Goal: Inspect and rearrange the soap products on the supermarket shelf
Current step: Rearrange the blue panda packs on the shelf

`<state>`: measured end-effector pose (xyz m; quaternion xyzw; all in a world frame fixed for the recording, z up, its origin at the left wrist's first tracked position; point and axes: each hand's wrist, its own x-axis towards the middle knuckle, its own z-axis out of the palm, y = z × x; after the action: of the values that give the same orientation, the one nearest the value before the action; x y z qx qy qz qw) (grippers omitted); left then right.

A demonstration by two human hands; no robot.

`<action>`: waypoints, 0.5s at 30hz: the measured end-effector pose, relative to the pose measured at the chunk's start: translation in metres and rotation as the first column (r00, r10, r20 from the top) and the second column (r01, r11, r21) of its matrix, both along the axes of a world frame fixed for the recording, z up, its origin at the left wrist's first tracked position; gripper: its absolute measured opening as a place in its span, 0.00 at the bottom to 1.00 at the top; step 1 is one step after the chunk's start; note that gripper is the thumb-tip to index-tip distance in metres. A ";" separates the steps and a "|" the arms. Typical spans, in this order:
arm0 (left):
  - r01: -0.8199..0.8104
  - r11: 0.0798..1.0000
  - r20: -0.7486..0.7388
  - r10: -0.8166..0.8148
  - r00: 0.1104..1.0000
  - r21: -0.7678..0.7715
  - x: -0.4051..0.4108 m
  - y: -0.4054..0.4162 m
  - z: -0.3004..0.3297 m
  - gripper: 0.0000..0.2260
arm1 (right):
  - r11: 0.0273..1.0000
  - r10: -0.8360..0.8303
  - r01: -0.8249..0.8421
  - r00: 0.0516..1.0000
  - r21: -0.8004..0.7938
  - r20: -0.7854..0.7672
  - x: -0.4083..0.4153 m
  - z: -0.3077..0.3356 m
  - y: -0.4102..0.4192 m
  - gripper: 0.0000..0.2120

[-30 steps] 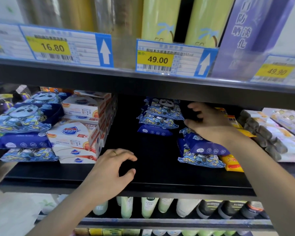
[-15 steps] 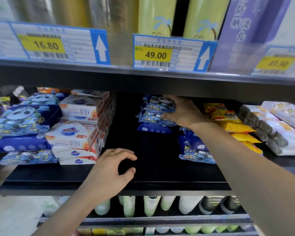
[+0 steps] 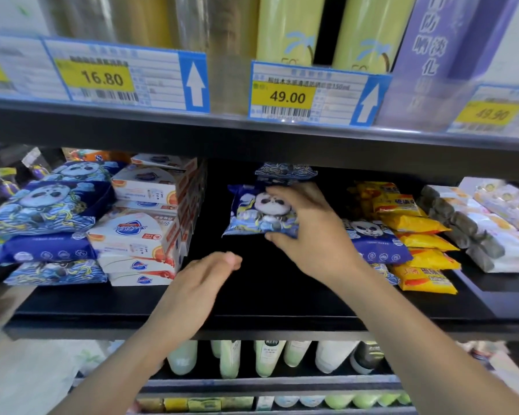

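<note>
Now | right hand (image 3: pixel 309 232) grasps panda soap pack (image 3: pixel 258 212) (lifted, far centre of black shelf (image 3: pixel 252 301)) | left hand (image 3: pixel 198 286) released, fingers relaxed, near shelf edge, holding nothing

1. Lighting: bright and even on the price tags (image 3: pixel 285 97) along the upper shelf edge; no single lamp visible.
2. Shadow: the recess below those tags is dim, and the rear of the black shelf (image 3: pixel 252 310) reads almost solid black.
3. Glare: mild washed-out haze on the tall boxes (image 3: pixel 432 55) above the tags; no hard reflections.
4. Blur: motion smear on the left hand (image 3: pixel 198 292), worst at its fingertips; the tag far right of the "49.00" tag is soft and barely legible.
5. Distortion: wide-angle bending, with shelf lines curving away from the tags toward both sides.
</note>
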<state>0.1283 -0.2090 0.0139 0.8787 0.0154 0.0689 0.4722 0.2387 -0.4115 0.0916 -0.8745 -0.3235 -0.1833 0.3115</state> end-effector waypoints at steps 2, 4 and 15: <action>-0.173 0.974 -0.121 0.156 0.980 -0.144 0.028 0.026 -0.045 0.17 | 0.999 0.026 -0.026 0.999 0.033 -0.022 -0.018 -0.014 -0.001 0.34; -0.254 0.953 -0.151 0.230 0.961 -0.164 0.045 0.041 -0.049 0.15 | 0.998 0.043 -0.041 0.999 0.048 -0.026 -0.033 -0.027 -0.001 0.34; -0.144 0.872 -0.135 0.091 0.987 -0.467 0.002 -0.018 0.034 0.12 | 0.998 0.034 -0.035 0.999 0.059 0.008 -0.068 -0.055 0.003 0.40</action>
<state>0.1303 -0.2272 0.0475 0.7358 0.1107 0.0438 0.6667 0.1703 -0.4083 0.0362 -0.8586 -0.3341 -0.1903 0.3391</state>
